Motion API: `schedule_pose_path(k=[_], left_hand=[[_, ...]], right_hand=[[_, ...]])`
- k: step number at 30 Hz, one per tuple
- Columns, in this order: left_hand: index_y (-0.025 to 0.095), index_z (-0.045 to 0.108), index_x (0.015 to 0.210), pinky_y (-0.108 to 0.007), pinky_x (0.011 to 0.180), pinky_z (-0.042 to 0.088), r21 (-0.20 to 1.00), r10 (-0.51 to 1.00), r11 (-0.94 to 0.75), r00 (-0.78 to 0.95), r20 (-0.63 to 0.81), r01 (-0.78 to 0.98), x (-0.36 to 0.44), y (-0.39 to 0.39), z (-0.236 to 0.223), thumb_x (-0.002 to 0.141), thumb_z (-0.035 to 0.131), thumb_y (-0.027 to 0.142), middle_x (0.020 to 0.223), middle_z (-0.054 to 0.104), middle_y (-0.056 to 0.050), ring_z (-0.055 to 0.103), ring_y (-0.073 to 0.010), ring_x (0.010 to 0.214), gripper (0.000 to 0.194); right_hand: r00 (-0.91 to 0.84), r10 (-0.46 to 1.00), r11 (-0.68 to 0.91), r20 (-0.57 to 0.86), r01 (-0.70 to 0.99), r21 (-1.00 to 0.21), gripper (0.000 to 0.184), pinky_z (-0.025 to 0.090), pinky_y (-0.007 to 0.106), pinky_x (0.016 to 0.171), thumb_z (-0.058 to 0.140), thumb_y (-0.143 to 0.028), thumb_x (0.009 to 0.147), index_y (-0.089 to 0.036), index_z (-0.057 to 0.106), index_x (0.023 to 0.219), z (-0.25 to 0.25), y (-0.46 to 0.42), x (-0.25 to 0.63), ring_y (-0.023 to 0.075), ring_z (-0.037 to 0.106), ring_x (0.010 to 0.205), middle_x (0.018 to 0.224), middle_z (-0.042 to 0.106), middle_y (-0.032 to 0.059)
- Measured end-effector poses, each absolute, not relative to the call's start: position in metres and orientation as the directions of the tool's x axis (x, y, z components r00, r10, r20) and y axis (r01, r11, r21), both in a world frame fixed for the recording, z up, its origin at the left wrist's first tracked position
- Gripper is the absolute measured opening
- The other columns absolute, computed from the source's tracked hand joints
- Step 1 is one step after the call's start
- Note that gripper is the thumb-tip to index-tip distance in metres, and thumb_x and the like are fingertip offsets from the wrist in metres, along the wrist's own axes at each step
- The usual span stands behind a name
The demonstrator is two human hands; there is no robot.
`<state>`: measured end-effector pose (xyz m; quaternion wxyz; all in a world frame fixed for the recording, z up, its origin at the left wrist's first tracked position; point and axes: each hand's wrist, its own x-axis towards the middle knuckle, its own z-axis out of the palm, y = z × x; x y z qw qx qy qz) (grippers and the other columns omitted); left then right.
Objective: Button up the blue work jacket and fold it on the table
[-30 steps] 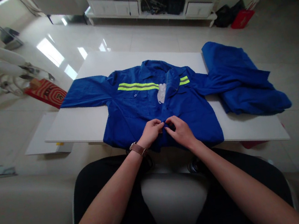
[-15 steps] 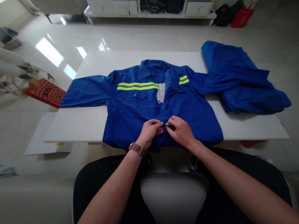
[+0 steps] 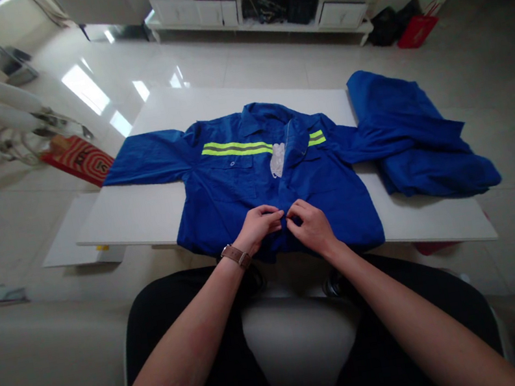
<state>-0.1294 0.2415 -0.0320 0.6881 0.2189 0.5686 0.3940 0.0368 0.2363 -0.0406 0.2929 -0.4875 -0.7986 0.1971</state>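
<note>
A blue work jacket [image 3: 222,189] with a yellow and grey reflective stripe lies front side up, its sleeves spread to both sides. Its collar points away from me, and a white label shows in the open neck. My left hand [image 3: 263,224], with a brown watch strap at the wrist, pinches the jacket's front edge near the lower middle. Right beside it, my right hand [image 3: 308,224] pinches the same front opening, fingertips almost touching those of the left. Whatever small fastening lies between the fingers is hidden.
Under the jacket is a white table [image 3: 143,215]. Folded blue cloth [image 3: 404,122] lies at its right end, partly beneath a sleeve. A red paper bag [image 3: 79,160] stands beyond the left edge. A white cabinet [image 3: 192,13] is at the back.
Both hands stay at the jacket's front opening. The left fingertips have shifted very slightly right, closer to the right hand; the jacket lies as before.
</note>
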Motion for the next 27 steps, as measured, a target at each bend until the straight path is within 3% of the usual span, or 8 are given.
schedule_pose_path(k=[5,10,27], left_hand=[[0.011,0.066,0.088,-0.024,0.066,0.055,0.78,0.83,0.544,0.06,-0.555,-0.309,-0.13,0.242,-0.038,0.072,0.087,0.016,0.067,0.066,-0.001,0.063,-0.0102,0.061,0.026],[0.011,0.066,0.09,-0.025,0.067,0.055,0.812,0.857,0.509,0.082,-0.508,-0.286,-0.132,0.241,-0.046,0.066,0.093,0.02,0.069,0.067,-0.002,0.062,-0.0106,0.063,0.037],[0.013,0.062,0.081,-0.024,0.064,0.054,0.79,0.835,0.528,0.02,-0.55,-0.311,-0.128,0.241,-0.037,0.072,0.081,0.011,0.064,0.061,0.0,0.06,-0.0099,0.059,0.021]], right_hand=[[-0.299,0.92,0.389,0.253,0.623,-0.679,0.008,0.045,0.029,0.074,0.057,-0.021,0.09,-0.021,0.065,0.093,-0.042,0.238,0.037,0.0176,0.062,0.082,0.09,0.066,0.0038],[-0.247,0.94,0.337,0.236,0.557,-0.759,0.014,0.047,0.03,0.074,0.054,-0.02,0.09,-0.02,0.068,0.089,-0.042,0.242,0.036,0.0173,0.064,0.082,0.09,0.069,0.0041],[-0.256,0.945,0.313,0.202,0.539,-0.782,0.01,0.048,0.029,0.072,0.058,-0.023,0.088,-0.019,0.067,0.088,-0.045,0.243,0.036,0.0171,0.063,0.078,0.087,0.068,0.0046]])
